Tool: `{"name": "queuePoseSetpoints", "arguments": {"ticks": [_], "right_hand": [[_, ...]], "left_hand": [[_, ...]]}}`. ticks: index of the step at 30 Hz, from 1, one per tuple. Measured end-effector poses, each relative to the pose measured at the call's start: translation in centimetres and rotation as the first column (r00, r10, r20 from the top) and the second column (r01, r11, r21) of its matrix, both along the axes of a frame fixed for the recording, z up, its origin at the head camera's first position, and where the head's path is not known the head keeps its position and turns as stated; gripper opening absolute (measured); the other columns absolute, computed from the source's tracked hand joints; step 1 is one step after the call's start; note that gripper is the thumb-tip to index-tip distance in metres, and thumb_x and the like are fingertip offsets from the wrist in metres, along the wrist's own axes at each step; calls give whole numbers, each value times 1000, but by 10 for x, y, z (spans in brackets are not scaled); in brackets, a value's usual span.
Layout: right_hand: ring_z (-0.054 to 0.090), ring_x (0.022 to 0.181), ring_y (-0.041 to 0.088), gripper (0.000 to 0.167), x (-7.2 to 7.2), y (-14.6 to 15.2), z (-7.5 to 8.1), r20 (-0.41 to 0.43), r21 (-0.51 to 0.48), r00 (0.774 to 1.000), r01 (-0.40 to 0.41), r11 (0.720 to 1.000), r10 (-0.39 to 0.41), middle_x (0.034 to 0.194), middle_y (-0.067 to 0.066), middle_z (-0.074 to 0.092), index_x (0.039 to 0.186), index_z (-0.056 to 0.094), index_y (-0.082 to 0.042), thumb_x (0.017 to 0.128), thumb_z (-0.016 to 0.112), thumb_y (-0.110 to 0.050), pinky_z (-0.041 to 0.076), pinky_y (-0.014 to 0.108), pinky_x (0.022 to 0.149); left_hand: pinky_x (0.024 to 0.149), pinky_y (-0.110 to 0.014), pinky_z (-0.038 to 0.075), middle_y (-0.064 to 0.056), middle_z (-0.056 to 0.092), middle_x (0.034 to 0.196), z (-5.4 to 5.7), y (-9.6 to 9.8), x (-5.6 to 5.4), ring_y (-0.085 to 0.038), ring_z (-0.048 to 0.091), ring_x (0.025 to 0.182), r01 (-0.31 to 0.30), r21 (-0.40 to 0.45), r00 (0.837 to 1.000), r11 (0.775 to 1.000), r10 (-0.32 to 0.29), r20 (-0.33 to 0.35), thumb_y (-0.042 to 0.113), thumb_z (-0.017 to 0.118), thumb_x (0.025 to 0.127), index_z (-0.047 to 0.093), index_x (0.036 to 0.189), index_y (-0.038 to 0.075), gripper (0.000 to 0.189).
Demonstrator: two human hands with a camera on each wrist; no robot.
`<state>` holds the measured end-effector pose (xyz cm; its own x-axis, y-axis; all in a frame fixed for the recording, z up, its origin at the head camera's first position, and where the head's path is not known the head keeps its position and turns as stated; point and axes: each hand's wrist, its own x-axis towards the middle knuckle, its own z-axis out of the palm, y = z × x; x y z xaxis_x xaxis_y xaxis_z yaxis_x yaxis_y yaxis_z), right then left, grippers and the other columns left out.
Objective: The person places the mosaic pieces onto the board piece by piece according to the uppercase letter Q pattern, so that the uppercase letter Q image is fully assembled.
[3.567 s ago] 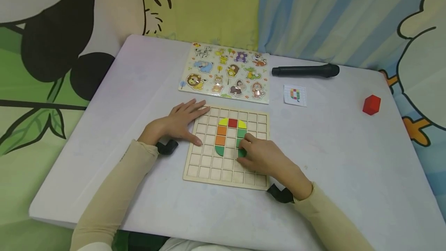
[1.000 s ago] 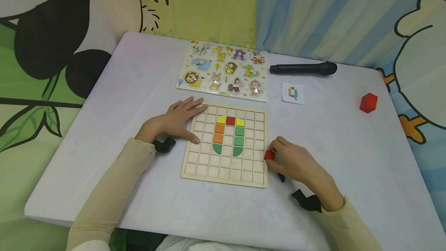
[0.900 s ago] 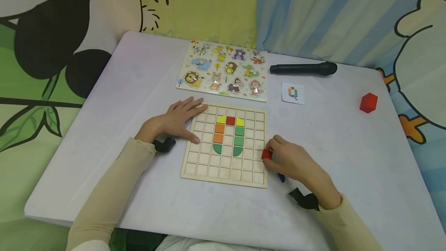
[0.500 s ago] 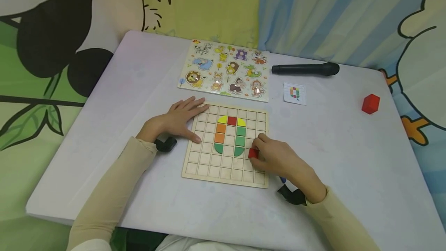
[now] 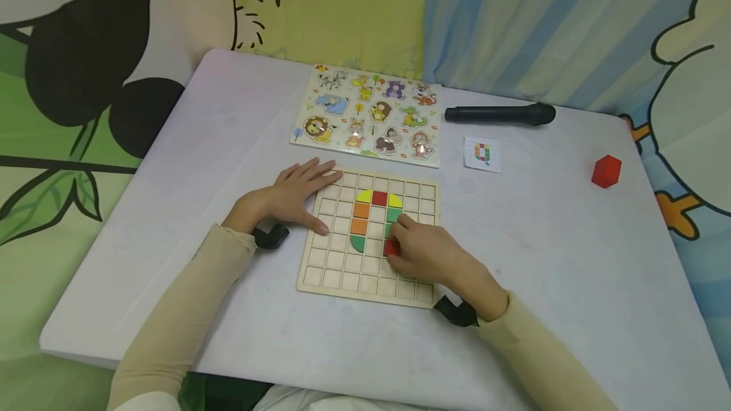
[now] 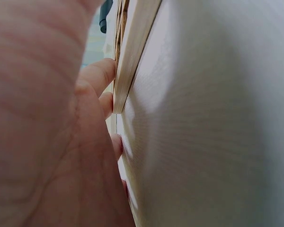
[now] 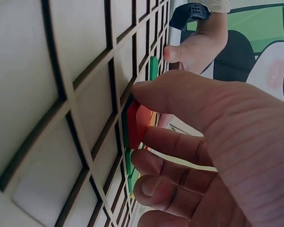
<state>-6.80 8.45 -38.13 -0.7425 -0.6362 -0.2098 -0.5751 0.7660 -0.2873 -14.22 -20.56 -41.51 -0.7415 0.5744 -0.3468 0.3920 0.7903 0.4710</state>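
Observation:
A wooden grid board point(image 5: 341, 279) lies flat on the table. My left hand point(image 5: 291, 198) rests with spread fingers along its left edge, fingertips on the rim in the left wrist view. My right hand point(image 5: 431, 252) pinches a red square tile point(image 5: 391, 248) between thumb and fingers, right over the bottom of the right column, where a green quarter-round tile sits hidden beneath. In the right wrist view the red tile point(image 7: 138, 120) is tilted at the cells. Set in the board are yellow corner tiles point(image 5: 364, 196), a red tile point(image 5: 379, 198), orange squares point(image 5: 360, 226) and green tiles point(image 5: 357, 243).
Behind the board lies an animal puzzle point(image 5: 365, 113). A small paper card point(image 5: 482, 155) with a coloured tile pattern is right of it, below a black microphone point(image 5: 499, 115). A red block point(image 5: 606, 171) stands at the far right. Patterned cloth hangs behind the table.
My right hand left the green tile, gripped a red tile right of the board and carried it left to the green column. A blue piece there is now hidden. The left hand stayed put.

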Motion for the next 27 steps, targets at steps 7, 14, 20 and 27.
{"name": "queuePoseSetpoints", "arguments": {"ticks": [7,14,20,27], "right_hand": [[46,62,10,17,0,-9,-3,-33,-3,999,-29,1000,29,82,-3,48,91,62,-11,89,68,-27,39,22,53],[47,63,9,19,-1,-20,-5,-44,11,996,-73,997,73,83,-3,49,95,63,-11,90,68,-29,40,23,52],[48,64,9,20,-2,-22,-5,-52,9,995,-82,997,83,84,-4,51,97,64,-12,91,68,-30,41,23,52],[50,63,8,20,-3,-21,-2,-84,10,994,-65,998,66,85,-3,55,97,67,-12,92,67,-32,45,24,54]], "left_hand": [[118,-59,-3,-2,0,166,-2,0,-1,-32,-10,151,-4,-7,1000,1000,4,-4,63,76,71,15,158,24,114],[118,-60,-2,-3,0,166,-1,0,1,-32,-11,151,1,1,1000,1000,-1,2,63,76,72,14,158,23,113],[118,-59,-2,-2,0,166,-2,0,0,-32,-11,151,5,10,1000,1000,-5,-4,64,75,72,14,158,23,113],[118,-58,-4,-2,-1,166,-1,1,0,-31,-12,151,-4,-4,1000,1000,4,3,63,76,72,13,158,24,114]]}}
